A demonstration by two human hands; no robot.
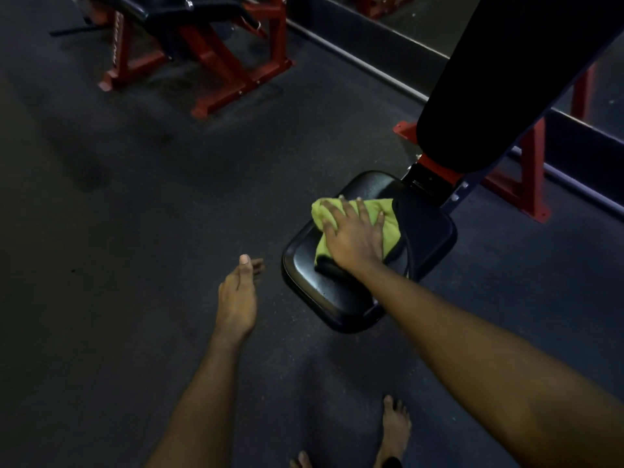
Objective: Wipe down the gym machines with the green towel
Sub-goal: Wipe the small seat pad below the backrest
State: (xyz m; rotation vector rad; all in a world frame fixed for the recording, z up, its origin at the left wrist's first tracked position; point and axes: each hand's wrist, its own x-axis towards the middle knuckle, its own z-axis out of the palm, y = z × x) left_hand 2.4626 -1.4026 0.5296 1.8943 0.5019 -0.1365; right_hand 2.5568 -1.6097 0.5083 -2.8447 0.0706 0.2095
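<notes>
Right hand (351,236) flat, fingers straight, pressing towel (388,228) on seat pad (324,292); towel under palm. Left hand (236,298) relaxed, empty, left of seat.

The towel (390,219) lies on the seat pad (317,288), under the right hand (351,238). The backrest (489,96) rises far right of it. The left hand (236,298) hangs left of the seat pad; another machine (209,59) stands far left.

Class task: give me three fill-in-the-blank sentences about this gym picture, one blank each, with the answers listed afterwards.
1. The towel under the right hand is ____ in colour.
2. The left hand hangs over the floor and holds ____.
3. The bench frame is painted ____.
Missing words: green; nothing; red.
</notes>
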